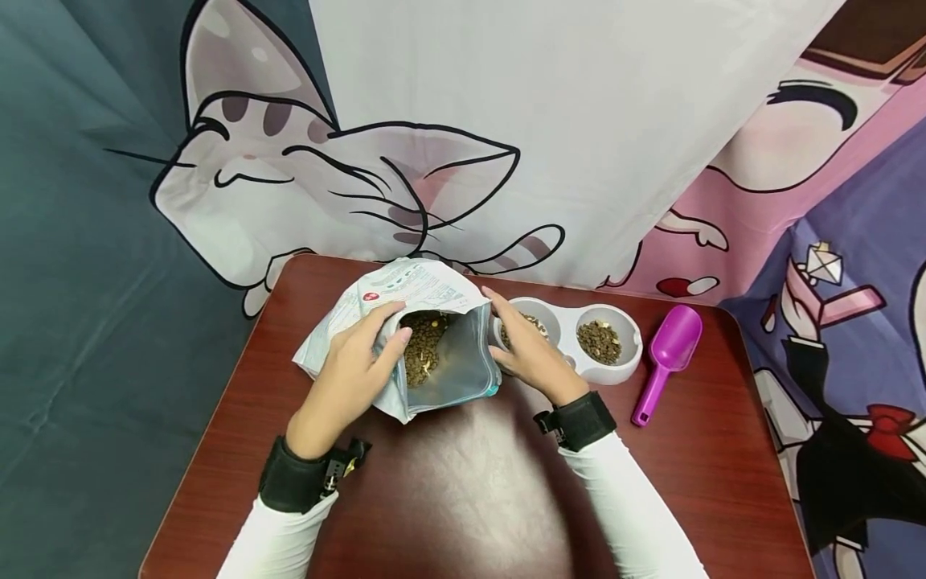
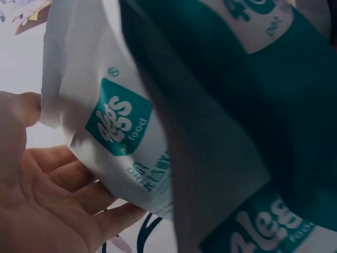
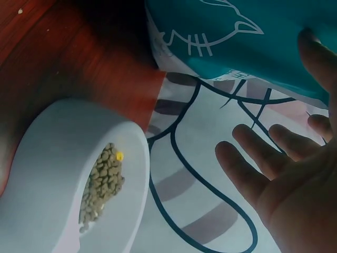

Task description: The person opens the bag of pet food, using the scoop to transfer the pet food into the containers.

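Observation:
A white and teal pet food bag lies tilted on the table, its mouth facing me and brown kibble inside. My left hand holds the left side of the mouth, thumb at the rim; in the left wrist view its fingers reach the bag's printed outer side. At the opposite side, my right hand touches the bag's edge. Its fingers are spread and straight in the right wrist view, with the thumb against the teal panel.
Just right of the bag stands a white double bowl with kibble in both cups, the left one partly behind my right hand. A purple scoop lies farther right on the reddish-brown table. A cartoon-printed cloth hangs behind.

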`<state>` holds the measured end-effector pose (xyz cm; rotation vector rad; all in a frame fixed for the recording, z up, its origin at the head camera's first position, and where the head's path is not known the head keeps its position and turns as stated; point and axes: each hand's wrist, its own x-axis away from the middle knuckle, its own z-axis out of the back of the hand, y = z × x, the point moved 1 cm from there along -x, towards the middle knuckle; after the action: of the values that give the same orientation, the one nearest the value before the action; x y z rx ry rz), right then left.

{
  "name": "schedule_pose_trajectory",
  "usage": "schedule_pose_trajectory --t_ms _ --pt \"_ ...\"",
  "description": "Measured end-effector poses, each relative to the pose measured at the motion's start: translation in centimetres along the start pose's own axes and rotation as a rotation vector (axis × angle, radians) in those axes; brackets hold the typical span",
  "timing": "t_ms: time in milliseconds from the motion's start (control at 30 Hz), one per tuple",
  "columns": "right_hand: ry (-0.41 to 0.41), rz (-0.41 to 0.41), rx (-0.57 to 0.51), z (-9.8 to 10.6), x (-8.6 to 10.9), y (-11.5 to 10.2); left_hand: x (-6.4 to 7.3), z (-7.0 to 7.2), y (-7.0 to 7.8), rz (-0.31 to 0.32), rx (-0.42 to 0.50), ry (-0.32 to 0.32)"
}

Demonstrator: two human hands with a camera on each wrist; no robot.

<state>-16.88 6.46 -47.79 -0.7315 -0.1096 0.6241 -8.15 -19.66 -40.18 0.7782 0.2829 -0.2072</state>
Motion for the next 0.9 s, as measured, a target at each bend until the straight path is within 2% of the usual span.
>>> schedule_pose_trajectory --t_ms 167,267,367,433,567,700,767,900 --pt "0.026 0.024 -0.038 -0.1 -0.6 -0.1 1.5 -0.7 -0.2 -0.015 0.019 -0.012" --pt "0.039 0.035 -0.046 -0.3 -0.9 -0.1 2.9 -1.1 -0.8 -0.044 0.052 -0.003" --pt "0.049 0.039 -0.056 -0.4 -1.2 -0.1 4.6 -1.7 -1.9 -0.129 0.105 0.066" --pt "0.05 0.037 -0.082 -0.4 -1.4 -0.1 5.8 -2.3 -2.8 -0.201 0.108 0.128" --pt "0.037 0.008 -0.143 -0.6 -2.0 0.0 7.8 -3.5 -4.7 -0.305 -0.016 0.228" --pt "0.016 -0.039 -0.171 -0.6 -2.6 -0.1 8.5 -4.5 -6.1 -0.333 -0.143 0.288" --pt "0.014 -0.034 -0.182 -0.7 -3.1 -0.2 8.6 -4.9 -6.4 -0.329 -0.155 0.327" --pt "0.036 0.034 -0.181 -0.9 -4.2 -0.3 8.5 -5.4 -6.8 -0.31 -0.128 0.424"
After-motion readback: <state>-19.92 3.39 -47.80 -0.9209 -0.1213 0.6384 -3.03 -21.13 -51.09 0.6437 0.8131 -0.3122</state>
